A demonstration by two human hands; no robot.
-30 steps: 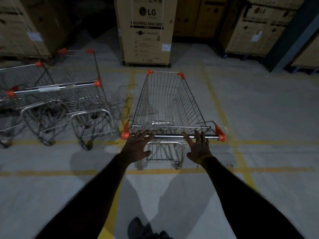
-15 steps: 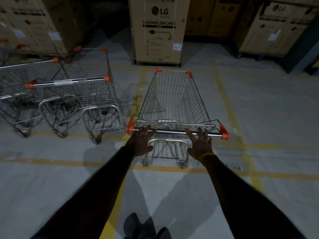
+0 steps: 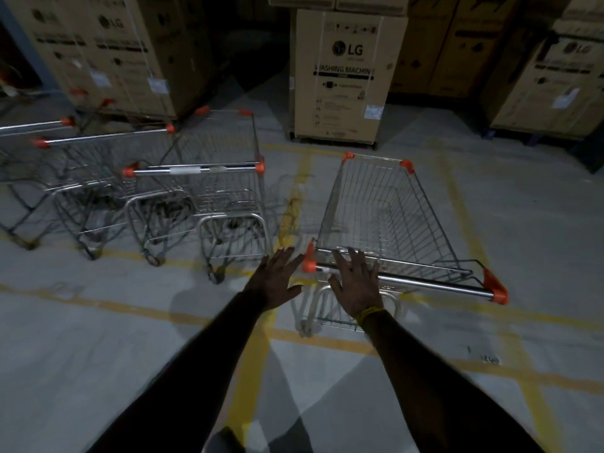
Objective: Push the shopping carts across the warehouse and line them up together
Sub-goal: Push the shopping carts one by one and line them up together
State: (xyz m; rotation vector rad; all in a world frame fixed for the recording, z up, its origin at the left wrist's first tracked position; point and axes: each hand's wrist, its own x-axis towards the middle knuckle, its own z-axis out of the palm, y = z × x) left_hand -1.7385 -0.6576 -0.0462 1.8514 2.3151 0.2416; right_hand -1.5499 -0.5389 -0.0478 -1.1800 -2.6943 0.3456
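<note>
Just under the flat right hand [image 3: 358,284] (left hand [image 3: 277,277] beside): cart handle [image 3: 425,282].

A tall cardboard box [image 3: 346,76] printed "LG" and "WASHING MACHINE" stands far centre on the grey concrete floor [image 3: 98,338]. More large cartons [image 3: 108,50] stand far left, and others [image 3: 549,83] far right. Yellow painted lines [image 3: 327,341] cross the floor.

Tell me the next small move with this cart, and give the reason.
Probably put the left hand back on the handle. It hovers open beside the bar's left orange end, while only the right hand rests there with fingers spread. The cart stands apart from the parked row, angled away, so steering it alongside likely needs both hands.
</note>
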